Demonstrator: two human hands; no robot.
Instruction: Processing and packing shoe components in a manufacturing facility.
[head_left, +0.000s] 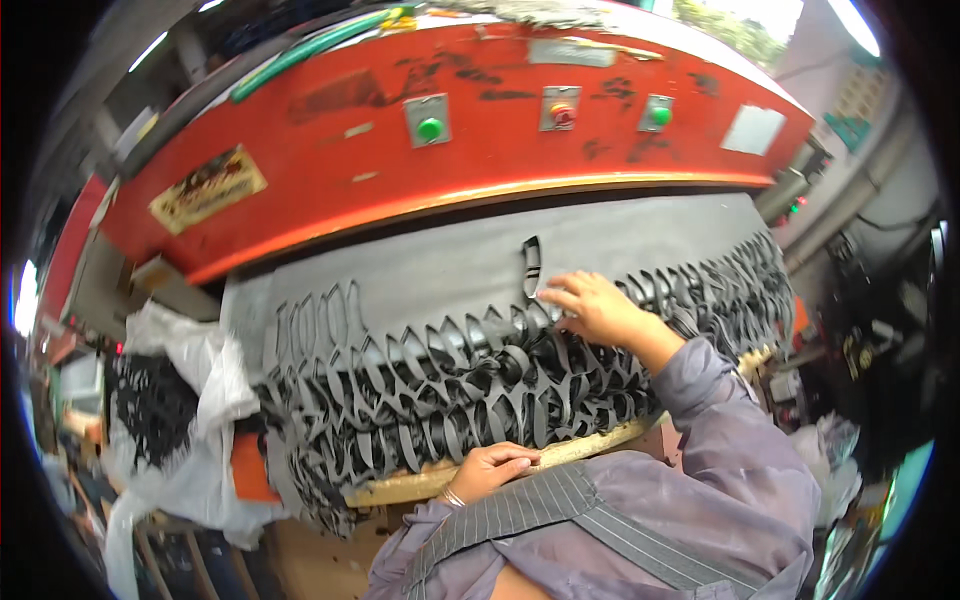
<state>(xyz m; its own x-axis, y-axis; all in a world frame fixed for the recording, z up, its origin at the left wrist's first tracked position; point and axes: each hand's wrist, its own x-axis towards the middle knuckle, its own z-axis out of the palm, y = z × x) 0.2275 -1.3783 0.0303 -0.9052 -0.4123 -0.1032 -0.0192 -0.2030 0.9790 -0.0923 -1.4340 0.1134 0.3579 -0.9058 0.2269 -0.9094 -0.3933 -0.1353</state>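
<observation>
A large grey sheet [430, 258] lies across the work surface, its near half cut into rows of narrow pointed slots. On its uncut part sits a slim, dark, elongated cutting die [532, 268]. My right hand [600, 310] reaches over the sheet with fingers apart, the fingertips close to the die's near end; whether they touch it I cannot tell. Loose curled strips [505, 365] bunch up in the slotted area. At the near edge, my left hand [488, 470] is closed, thumb against the fingers, beside the wooden board edge [420, 486]; anything inside it is hidden.
Behind the sheet rises a red press machine [340, 150] with green buttons [430, 129] and a red button [562, 115]. A pale plastic bag [215, 375] with dark scraps [150, 410] hangs at the left. Another clear bag [830, 460] is at the right.
</observation>
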